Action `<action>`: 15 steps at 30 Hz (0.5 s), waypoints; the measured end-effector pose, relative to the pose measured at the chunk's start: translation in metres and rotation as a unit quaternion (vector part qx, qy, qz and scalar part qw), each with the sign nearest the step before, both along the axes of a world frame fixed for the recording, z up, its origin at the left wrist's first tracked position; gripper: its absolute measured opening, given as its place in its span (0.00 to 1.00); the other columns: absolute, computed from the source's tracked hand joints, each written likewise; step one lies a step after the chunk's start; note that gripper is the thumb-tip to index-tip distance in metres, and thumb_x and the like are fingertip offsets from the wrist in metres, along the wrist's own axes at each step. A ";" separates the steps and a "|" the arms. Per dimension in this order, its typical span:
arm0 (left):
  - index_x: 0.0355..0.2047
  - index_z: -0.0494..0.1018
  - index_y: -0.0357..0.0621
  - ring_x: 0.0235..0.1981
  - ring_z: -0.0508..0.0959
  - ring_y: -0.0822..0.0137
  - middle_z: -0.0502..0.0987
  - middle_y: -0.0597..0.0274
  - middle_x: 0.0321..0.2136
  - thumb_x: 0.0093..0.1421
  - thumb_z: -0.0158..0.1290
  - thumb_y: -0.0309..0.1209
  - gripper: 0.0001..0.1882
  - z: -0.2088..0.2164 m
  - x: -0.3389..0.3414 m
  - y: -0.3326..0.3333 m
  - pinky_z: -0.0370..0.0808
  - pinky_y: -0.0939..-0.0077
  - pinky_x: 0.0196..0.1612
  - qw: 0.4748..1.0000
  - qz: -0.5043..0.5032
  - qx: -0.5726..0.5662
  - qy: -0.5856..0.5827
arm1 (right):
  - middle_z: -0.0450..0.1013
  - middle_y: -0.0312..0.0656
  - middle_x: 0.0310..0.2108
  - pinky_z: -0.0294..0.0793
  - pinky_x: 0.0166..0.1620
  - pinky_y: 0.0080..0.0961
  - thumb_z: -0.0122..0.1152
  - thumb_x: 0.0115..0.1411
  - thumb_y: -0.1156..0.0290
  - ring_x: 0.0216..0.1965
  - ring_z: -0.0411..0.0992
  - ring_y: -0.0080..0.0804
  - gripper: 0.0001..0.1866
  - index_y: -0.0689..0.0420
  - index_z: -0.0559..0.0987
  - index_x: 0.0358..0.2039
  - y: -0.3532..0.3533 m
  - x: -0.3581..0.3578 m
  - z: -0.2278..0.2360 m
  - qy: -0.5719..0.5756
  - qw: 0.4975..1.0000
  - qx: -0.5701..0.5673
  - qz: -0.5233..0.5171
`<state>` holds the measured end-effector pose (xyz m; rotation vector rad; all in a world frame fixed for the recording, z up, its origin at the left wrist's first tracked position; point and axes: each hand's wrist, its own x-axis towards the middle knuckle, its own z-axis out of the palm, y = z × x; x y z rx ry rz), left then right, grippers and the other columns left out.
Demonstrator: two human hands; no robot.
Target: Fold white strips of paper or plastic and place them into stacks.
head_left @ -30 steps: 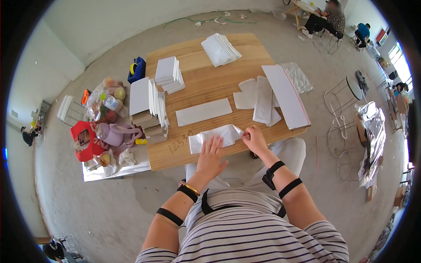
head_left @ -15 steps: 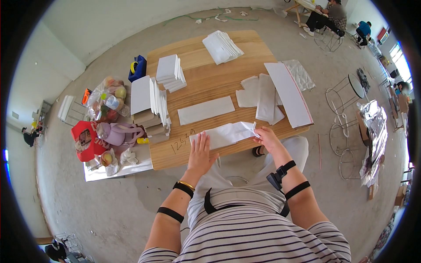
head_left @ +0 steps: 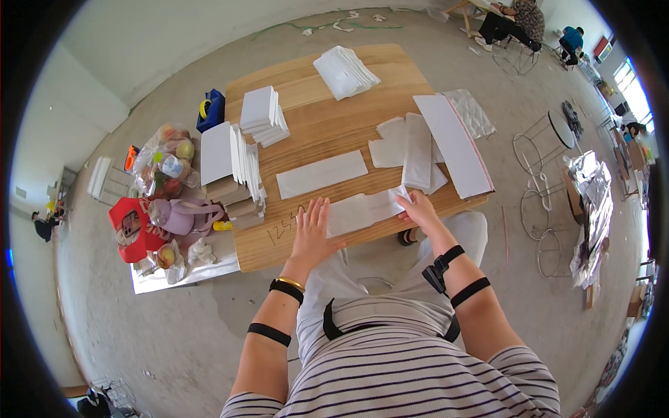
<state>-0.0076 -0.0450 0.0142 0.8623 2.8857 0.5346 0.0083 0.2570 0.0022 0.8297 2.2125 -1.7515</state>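
Right end of the white sheet lies flatter than half a second ago

Open and long-fingered, the left hand presses the sheet's 9 o'clock end at the 6 o'clock edge of the wooden table; the right hand, part-curled, touches its 3 o'clock end, though I cannot tell whether it pinches. Smoothing probably goes best with the left palm anchoring and the right fingertips drawing lightly outward, since thin material creases. It looks soft, matt and layered. From it, at 11 o'clock, a crisp oblong strip; at 1, limp white pieces; at 2, a stiff-looking board; at 10, a blocky white stack
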 end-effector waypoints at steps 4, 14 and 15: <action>0.72 0.41 0.51 0.68 0.55 0.45 0.58 0.48 0.65 0.42 0.70 0.49 0.65 0.014 -0.014 0.000 0.49 0.51 0.71 0.998 0.011 0.036 -0.055 | 0.75 0.47 0.37 0.77 0.28 0.25 0.65 0.59 0.63 0.25 0.79 0.30 0.19 0.67 0.73 0.39 0.003 -0.004 -0.017 0.043 0.997 0.063 0.008; 0.71 0.45 0.48 0.57 0.67 0.49 0.69 0.50 0.54 0.42 0.71 0.43 0.62 0.002 -0.017 -0.004 0.62 0.57 0.64 0.999 0.018 0.039 -0.032 | 0.76 0.48 0.35 0.77 0.30 0.25 0.62 0.59 0.67 0.26 0.79 0.30 0.16 0.68 0.74 0.40 0.004 -0.004 -0.028 0.060 0.995 0.076 0.003; 0.70 0.46 0.46 0.56 0.68 0.50 0.70 0.51 0.53 0.42 0.71 0.43 0.61 -0.001 -0.016 -0.004 0.63 0.58 0.63 0.998 0.020 0.056 -0.014 | 0.77 0.48 0.34 0.77 0.30 0.25 0.62 0.59 0.68 0.26 0.79 0.30 0.16 0.68 0.74 0.40 0.005 -0.005 -0.027 0.051 0.996 0.070 0.009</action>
